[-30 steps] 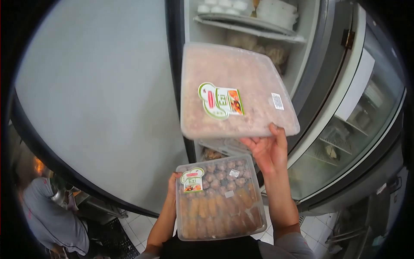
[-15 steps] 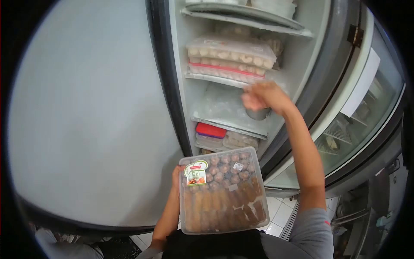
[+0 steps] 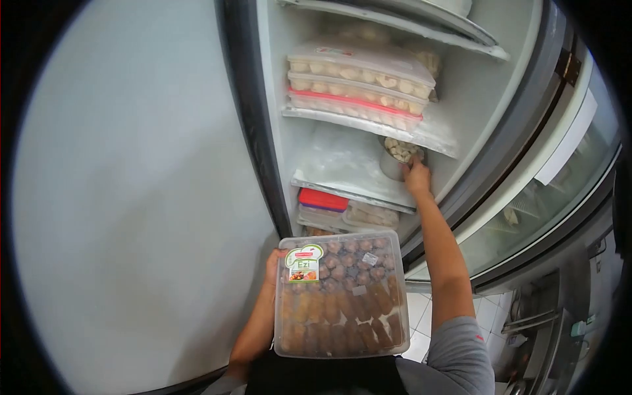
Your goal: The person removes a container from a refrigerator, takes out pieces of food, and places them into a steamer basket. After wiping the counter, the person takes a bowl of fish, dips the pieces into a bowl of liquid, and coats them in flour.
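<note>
Right hand now lower, against rim of round container

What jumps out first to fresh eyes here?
Probably the big clear box of balls and rolls, held low in front by the left hand. Next, the right hand, reaching into the freezer to a round tub of pale pieces. Above that, three stacked boxes, one with a pink rim, on a frosty shelf.

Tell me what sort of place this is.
Probably a commercial kitchen's cold-storage area: there's a frosty shelf, a stack of food tubs, and a glass-fronted cabinet alongside.
</note>
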Action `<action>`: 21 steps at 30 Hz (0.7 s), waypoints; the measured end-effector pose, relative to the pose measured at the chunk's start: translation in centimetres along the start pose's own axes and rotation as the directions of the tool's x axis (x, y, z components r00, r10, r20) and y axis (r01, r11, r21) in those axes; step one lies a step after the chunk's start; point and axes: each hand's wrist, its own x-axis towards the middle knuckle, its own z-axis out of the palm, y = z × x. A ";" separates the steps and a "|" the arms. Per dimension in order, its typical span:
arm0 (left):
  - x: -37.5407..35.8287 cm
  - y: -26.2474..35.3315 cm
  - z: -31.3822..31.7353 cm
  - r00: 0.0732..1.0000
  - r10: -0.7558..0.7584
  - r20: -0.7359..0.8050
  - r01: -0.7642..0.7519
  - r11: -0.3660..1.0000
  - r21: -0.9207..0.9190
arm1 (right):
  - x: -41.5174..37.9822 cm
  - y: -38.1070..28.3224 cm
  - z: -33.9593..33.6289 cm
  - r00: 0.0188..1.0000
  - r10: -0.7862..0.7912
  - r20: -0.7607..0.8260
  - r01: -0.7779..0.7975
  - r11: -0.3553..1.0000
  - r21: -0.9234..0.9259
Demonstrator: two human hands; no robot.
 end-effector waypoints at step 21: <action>-0.3 0.4 1.2 0.998 0.046 0.051 -0.049 0.997 0.058 | -3.9 -0.2 -2.0 0.979 -0.198 -0.048 0.202 0.971 0.127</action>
